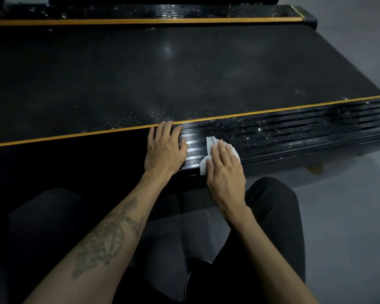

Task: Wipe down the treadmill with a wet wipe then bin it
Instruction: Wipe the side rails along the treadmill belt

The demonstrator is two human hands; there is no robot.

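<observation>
Right hand: the right hand [225, 170] is lying flat with straight fingers on the wet wipe [211, 145], pressing it down so the whole sheet is rubbing the ribs.
Wet wipe: it is sitting spread on the near side rail [294, 137] of the treadmill [140, 80], beside the yellow stripe [75, 134].
Left hand: the left hand [165, 150] is resting open, holding nothing, just beside the wipe, likely bracing the crouching person.
Remaining: white specks are showing further right along the rail and on the belt; no bin is in view.

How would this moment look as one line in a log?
step: wiping near rail | right hand: presses wipe flat | left hand: rests on rail | bin: unseen
</observation>
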